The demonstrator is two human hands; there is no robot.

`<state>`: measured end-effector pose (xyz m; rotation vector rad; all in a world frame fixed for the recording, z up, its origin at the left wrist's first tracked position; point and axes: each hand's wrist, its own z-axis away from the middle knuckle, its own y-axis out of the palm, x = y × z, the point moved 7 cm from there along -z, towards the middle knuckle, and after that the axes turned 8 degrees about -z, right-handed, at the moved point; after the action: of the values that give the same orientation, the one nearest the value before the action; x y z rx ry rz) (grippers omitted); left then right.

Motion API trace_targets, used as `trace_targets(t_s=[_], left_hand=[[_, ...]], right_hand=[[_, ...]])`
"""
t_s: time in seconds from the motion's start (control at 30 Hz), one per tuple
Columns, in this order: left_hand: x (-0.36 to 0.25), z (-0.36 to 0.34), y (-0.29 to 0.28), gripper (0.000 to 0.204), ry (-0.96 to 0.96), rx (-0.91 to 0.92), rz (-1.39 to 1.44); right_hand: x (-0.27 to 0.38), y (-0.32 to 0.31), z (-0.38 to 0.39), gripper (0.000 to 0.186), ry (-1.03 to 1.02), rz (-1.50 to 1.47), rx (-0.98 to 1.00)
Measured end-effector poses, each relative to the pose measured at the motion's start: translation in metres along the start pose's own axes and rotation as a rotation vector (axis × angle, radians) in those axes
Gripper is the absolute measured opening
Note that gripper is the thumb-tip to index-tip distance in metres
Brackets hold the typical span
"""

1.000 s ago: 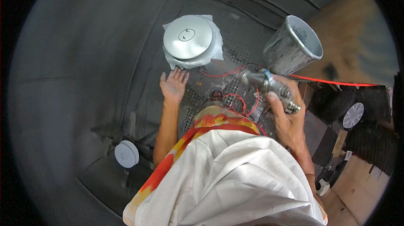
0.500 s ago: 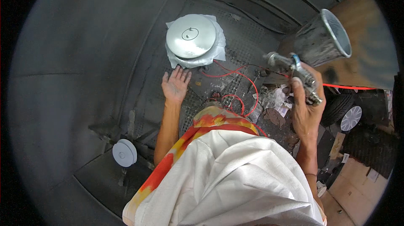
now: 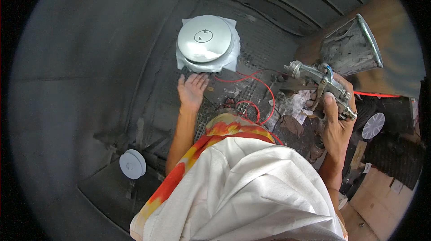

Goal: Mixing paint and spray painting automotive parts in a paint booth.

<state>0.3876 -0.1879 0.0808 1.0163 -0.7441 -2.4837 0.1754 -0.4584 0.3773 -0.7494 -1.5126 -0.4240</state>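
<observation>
My right hand [image 3: 336,124] grips a silver spray gun [image 3: 321,81], its paint-smeared metal cup [image 3: 345,45] tilted out to the right, its nozzle pointing left. In the upper middle, a round silvery-white disc [image 3: 204,39] lies on a white sheet [image 3: 229,61] with ragged corners; what supports them is hidden. Just below that sheet, my left hand [image 3: 192,92] is held palm up with fingers spread, holding nothing; I cannot tell whether the fingertips touch it.
Dark walls [image 3: 72,84] surround a grimy floor [image 3: 256,25] with a looped red hose [image 3: 271,101]. A smaller white disc [image 3: 132,163] sits on a stand at lower left. A brown board [image 3: 390,70], crumpled scraps [image 3: 296,106] and a spoked wheel cover [image 3: 373,125] are at right.
My right hand has moved rightward with the spray gun, away from the disc, and the gun shows more side-on. My left hand has shifted slightly right, still open.
</observation>
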Motion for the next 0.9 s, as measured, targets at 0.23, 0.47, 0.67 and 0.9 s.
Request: trace_targets(t_s=[0.23,0.47,0.67,0.9], left_hand=[[-0.046,-0.025,-0.026,0.069,0.139,-0.005,-0.155],[-0.025,-0.033,-0.059,0.066,0.104,-0.037,-0.206],[0.043,-0.020,-0.069,0.061,-0.123,-0.050,-0.191],[0.079,-0.007,-0.039,0.065,-0.231,0.083,-0.281]], right_hand=[[-0.007,-0.002,0.016,0.031,0.026,0.057,-0.006],[-0.003,0.001,0.015,0.031,0.002,0.142,-0.044],[-0.002,0.011,0.023,0.030,0.091,0.124,-0.015],[0.003,0.033,0.035,0.031,0.223,-0.081,0.157]])
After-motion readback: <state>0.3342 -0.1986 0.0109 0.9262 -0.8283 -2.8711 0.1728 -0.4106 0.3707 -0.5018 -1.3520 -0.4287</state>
